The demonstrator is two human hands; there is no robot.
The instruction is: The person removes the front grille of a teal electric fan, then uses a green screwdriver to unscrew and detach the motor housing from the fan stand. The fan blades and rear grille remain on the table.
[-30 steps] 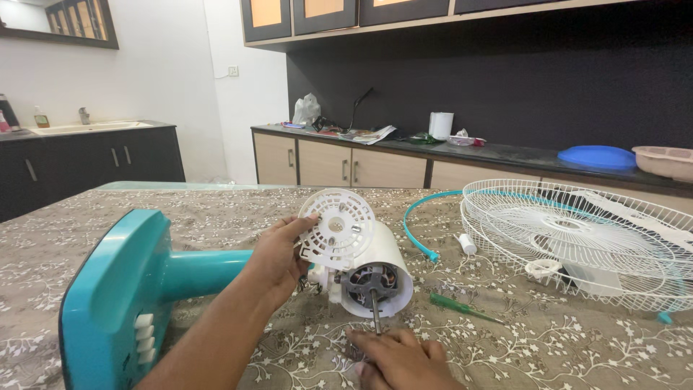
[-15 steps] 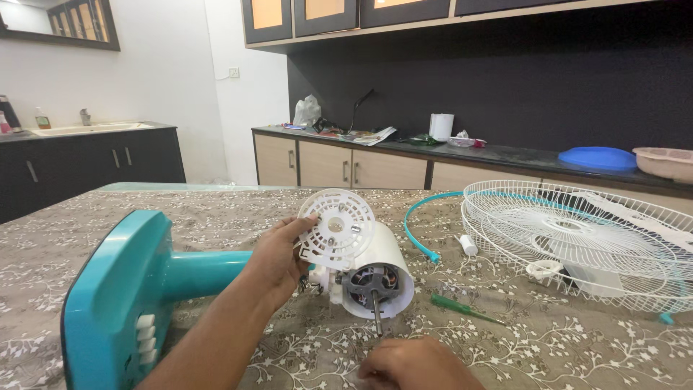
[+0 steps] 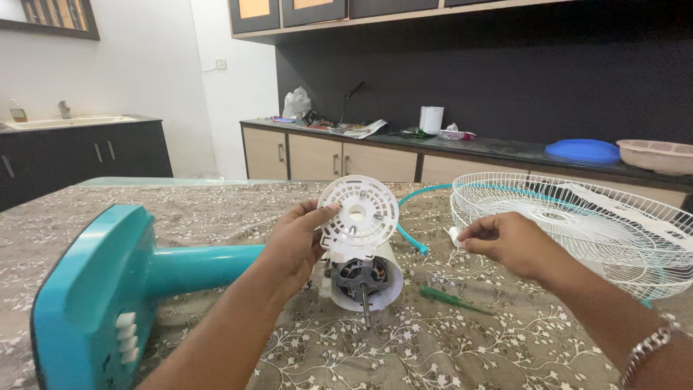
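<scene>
A teal table fan lies on its side on the patterned tablecloth: its base (image 3: 90, 289) is at the left and its white motor housing (image 3: 361, 278) points toward me with the shaft sticking out. My left hand (image 3: 294, 242) grips a white perforated round cover (image 3: 359, 213) against the back of the housing. My right hand (image 3: 502, 242) hovers to the right, fingers pinched together near a small white cap (image 3: 453, 237); what it pinches, if anything, I cannot make out.
A green-handled screwdriver (image 3: 451, 299) lies just right of the motor. A white wire fan guard (image 3: 585, 227) with a teal rim ring (image 3: 410, 217) rests at the right. Cabinets and a cluttered counter (image 3: 404, 141) stand behind the table.
My right hand rose from the table's near edge below the shaft and moved right toward the fan guard. My left hand lifted the round cover slightly. The view shifted a little.
</scene>
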